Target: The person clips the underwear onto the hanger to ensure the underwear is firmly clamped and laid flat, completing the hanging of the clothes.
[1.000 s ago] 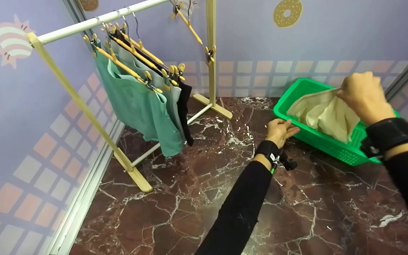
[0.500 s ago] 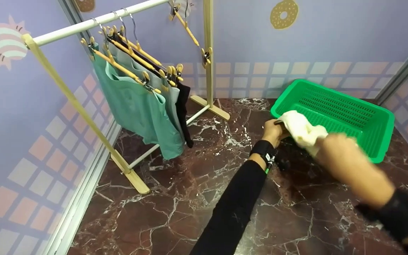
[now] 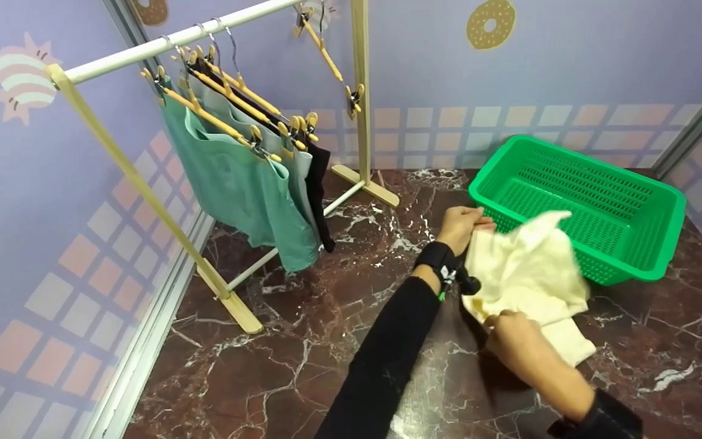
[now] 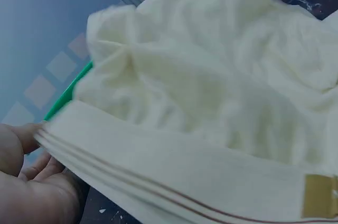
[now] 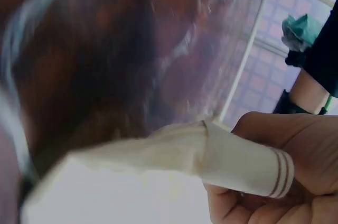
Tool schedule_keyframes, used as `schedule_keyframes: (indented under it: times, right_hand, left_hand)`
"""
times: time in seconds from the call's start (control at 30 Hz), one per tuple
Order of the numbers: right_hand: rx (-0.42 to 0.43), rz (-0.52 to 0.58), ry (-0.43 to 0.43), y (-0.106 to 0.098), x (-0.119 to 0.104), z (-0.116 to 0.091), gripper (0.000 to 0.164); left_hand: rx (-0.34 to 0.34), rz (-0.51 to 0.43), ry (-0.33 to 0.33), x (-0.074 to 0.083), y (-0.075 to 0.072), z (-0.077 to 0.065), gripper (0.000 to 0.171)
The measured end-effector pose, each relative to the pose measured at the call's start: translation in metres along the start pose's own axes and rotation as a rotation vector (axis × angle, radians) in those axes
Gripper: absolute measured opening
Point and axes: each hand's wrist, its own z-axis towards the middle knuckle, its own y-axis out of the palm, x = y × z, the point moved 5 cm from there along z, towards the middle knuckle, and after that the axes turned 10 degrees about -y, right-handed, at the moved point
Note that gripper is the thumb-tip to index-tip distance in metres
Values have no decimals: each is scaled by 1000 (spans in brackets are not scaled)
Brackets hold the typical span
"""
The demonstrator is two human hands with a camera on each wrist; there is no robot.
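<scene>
Cream shorts are stretched between my hands above the floor, their legs blurred and swung out to the right. At the far end of the waistband, my left hand pinches a corner between thumb and fingers. The near end is gripped by my right hand, its fingers curled over the cloth. In the left wrist view, the waistband shows brown stripes and a tan label. The right wrist view has the band's end folded within my right hand.
A green perforated basket stands on the marbled floor just beyond the shorts. To the left is a clothes rack with green shorts, grey and black garments on clip hangers. One bare clip hanger hangs at its far end.
The right hand has pulled the cream shorts out of the basket and towards me. My left hand has left the basket rim and taken one waistband corner. The shorts have spread out.
</scene>
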Motion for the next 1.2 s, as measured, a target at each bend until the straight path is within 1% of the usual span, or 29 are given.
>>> schedule_keyframes:
  times: [0.07, 0.1, 0.17, 0.2, 0.27, 0.33, 0.37, 0.43, 0.47, 0.5, 0.57, 0.63, 0.7, 0.77, 0.83, 0.9, 0.97, 1.03, 1.1, 1.13, 1.2]
  right_hand:
    - [27, -12, -23, 8, -3, 0, 17]
    - [45, -16, -33, 11, -4, -1, 17]
    - [81, -19, -46, 16, -6, -2, 17]
    - [101, -15, -51, 19, -7, -3, 18]
    - [141, 7, -61, 23, -10, -5, 18]
    - [173, 46, -77, 26, -14, -7, 19]
    - [182, 70, -83, 28, -15, -8, 19]
    - [188, 121, -94, 32, -18, -10, 19]
    - [185, 142, -97, 33, -20, -11, 19]
    - [178, 161, -102, 33, -21, -11, 18]
    - [157, 186, -106, 33, -23, -11, 16]
    - [135, 200, -88, 30, -22, -11, 15]
    - [106, 215, -47, 24, -15, -10, 15]
    - [81, 214, 3, 17, -5, -9, 17]
    - [64, 205, 52, 9, 8, -8, 20]
    - [59, 175, 62, 2, 21, -6, 24]
    - [78, 112, 38, -4, 34, 0, 29]
    - [104, 51, 0, -9, 46, 8, 35]
    - [116, -7, -44, -10, 58, 18, 42]
    - [100, -21, -53, -9, 64, 24, 46]
    - [39, -28, -51, -5, 75, 34, 53]
  left_hand:
    - [-54, -28, -7, 0, -7, -2, 23]
    - [-62, -29, -2, 1, -12, -4, 22]
    - [-37, 52, 30, 3, -22, -9, 18]
    - [-24, 110, 61, 4, -27, -12, 15]
    - [23, 297, 150, 7, -37, -19, 10]
    - [66, 540, 267, 11, -44, -29, 8]
    - [72, 664, 328, 13, -46, -35, 10]
    - [56, 930, 427, 12, -47, -48, 16]
    - [24, 1040, 457, 10, -47, -55, 19]
    - [-23, 1131, 471, 7, -46, -62, 24]
    - [-134, 1281, 465, -1, -47, -75, 33]
    - [-239, 1383, 438, -10, -49, -90, 40]
    - [-317, 1449, 415, -18, -53, -105, 43]
    - [-381, 1519, 422, -26, -56, -120, 43]
    - [-432, 1592, 421, -36, -57, -135, 52]
    - [-461, 1699, 412, -46, -58, -149, 66]
    - [-480, 1813, 410, -56, -57, -162, 81]
    - [-481, 1915, 394, -66, -58, -171, 96]
    - [-478, 1986, 399, -75, -59, -177, 105]
    - [-476, 2005, 390, -80, -61, -180, 109]
    - [-470, 2037, 370, -87, -66, -182, 115]
